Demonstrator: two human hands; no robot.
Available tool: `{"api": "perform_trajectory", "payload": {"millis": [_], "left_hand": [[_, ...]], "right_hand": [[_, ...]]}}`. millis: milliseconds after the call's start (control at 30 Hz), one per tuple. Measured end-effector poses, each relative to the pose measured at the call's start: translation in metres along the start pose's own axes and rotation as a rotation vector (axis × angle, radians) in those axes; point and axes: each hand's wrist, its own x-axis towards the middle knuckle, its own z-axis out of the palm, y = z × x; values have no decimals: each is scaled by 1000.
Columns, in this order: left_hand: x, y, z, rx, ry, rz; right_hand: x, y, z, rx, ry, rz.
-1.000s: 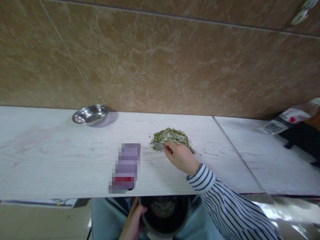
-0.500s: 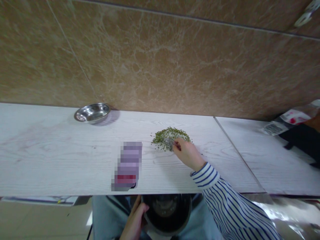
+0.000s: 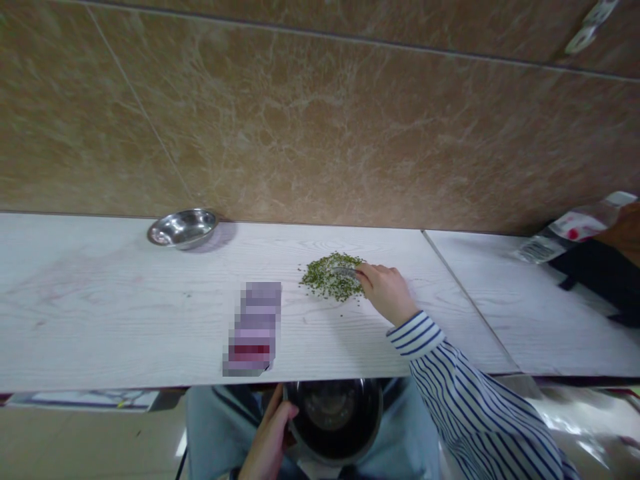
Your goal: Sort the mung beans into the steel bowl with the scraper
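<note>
A loose pile of small green grains that look like mung beans (image 3: 327, 283) lies spread on the white table. Over its right side, my right hand (image 3: 387, 290) pinches a small silvery spoon (image 3: 344, 271), whose end lies among the grains. Below the table edge, a dark, deep pot (image 3: 333, 423) with a shiny bottom sits between my knees, its opening facing up. My left hand (image 3: 273, 427) grips the pot at its left side, thumb by the rim. Most of its fingers are hidden behind the pot.
A shallow steel bowl (image 3: 183, 230) stands at the back left, near the brown wall. A blurred-out phone-like object (image 3: 254, 327) lies left of the grains. At the right are a clear plastic bottle (image 3: 575, 227) and a black item (image 3: 595, 280). A seam (image 3: 465, 290) crosses the tabletop.
My right hand has shifted slightly right with the spoon, which now shows edge-on instead of its rounded face. The grains look more gathered. My left hand still holds the pot.
</note>
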Motion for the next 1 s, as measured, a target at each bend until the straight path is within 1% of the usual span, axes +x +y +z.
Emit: {"api": "perform_trajectory", "payload": {"millis": [167,367,500,633,733,833,1000], "left_hand": [[-6,-1,1,8,23,3],[-9,0,6,37,-24,-5],[-4,-5,1,27,-53,-11],[-2,-8,-4,23,-50,-9],[-3,-9,-3,14,-28,5],[-5,-8,-1,9,-57,4],[-6,-10,0,21,-80,-26]], "right_hand": [[-3,0,5,-33,-34,-49],[-24,9,2,-20,-33,-73],[-30,14,1,-43,-21,-50],[-35,12,3,-69,-32,-75],[-42,8,4,-70,-18,-100],[-51,9,1,-70,3,-112],[-60,14,-3,-87,30,-70]]}}
